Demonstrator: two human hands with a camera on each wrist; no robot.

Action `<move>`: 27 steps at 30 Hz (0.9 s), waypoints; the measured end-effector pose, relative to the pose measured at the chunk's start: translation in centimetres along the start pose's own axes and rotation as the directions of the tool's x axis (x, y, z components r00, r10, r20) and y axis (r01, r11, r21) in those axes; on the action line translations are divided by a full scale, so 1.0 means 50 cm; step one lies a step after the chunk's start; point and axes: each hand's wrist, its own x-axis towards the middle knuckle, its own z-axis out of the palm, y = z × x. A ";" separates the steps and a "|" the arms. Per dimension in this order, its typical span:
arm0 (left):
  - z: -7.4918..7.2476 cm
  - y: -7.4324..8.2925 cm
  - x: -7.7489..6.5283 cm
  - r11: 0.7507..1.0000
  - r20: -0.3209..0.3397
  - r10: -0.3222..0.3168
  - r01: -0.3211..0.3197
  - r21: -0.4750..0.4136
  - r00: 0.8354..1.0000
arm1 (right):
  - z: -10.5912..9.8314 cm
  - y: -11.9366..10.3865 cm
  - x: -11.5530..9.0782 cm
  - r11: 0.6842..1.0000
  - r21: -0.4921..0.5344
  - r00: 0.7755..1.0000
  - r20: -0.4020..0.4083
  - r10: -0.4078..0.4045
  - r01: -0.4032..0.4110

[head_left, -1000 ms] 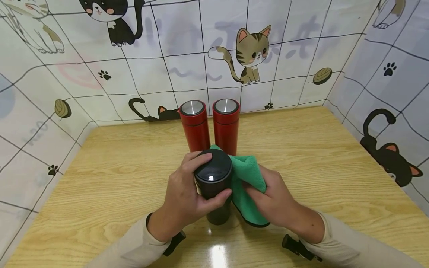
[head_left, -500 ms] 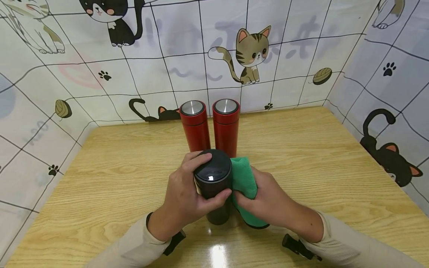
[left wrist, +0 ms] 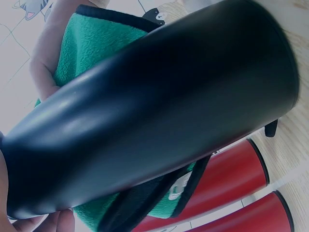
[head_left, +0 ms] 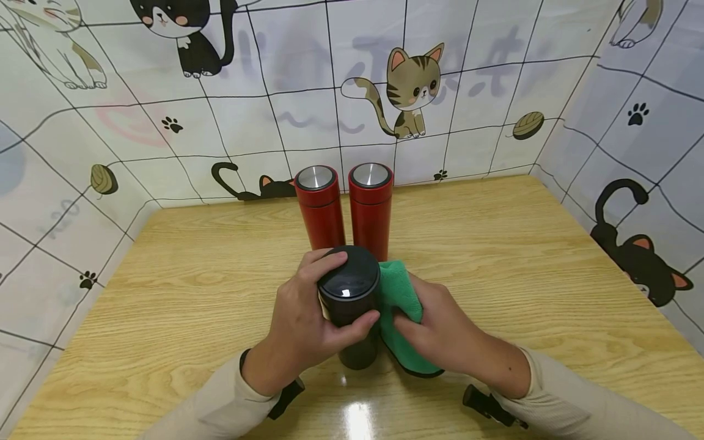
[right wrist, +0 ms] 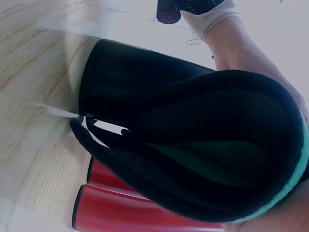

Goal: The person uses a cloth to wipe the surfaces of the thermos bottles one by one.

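A black thermos bottle (head_left: 350, 276) stands upright on the wooden table in the head view. My left hand (head_left: 301, 315) grips it near the top, with fingertips on the lid's edge and the thumb across the front. On its right side, my right hand (head_left: 442, 324) holds a green cloth (head_left: 399, 286) with dark edging against the bottle. In the left wrist view the cloth (left wrist: 101, 41) shows on both sides of the bottle's body (left wrist: 164, 106). The right wrist view has the cloth's dark edging (right wrist: 236, 77) looped, covering much of the bottle (right wrist: 130, 72).
Two red thermos bottles (head_left: 319, 208) (head_left: 371, 211) with silver-topped lids stand side by side behind the black one. The wood-grain table (head_left: 209, 281) meets a cat-patterned wall covering (head_left: 308, 104) at the back and both sides.
My right hand has moved slightly left, and the cloth's upper part has drawn in and lowered. The bit of cloth behind the lid has gone from sight. Left hand and bottle stay put.
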 end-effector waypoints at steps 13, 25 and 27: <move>0.000 0.000 -0.002 1.000 0.001 -0.003 0.003 -0.009 1.000 | -0.003 -0.003 -0.001 0.999 0.045 1.000 -0.008 0.021 -0.020; -0.001 -0.001 -0.002 1.000 0.001 -0.005 0.005 -0.012 1.000 | -0.004 -0.010 -0.003 0.999 0.040 0.998 -0.065 0.004 -0.001; -0.002 -0.001 -0.001 1.000 0.011 -0.012 0.012 -0.017 1.000 | -0.008 -0.014 -0.005 0.999 0.048 0.994 -0.105 -0.002 0.008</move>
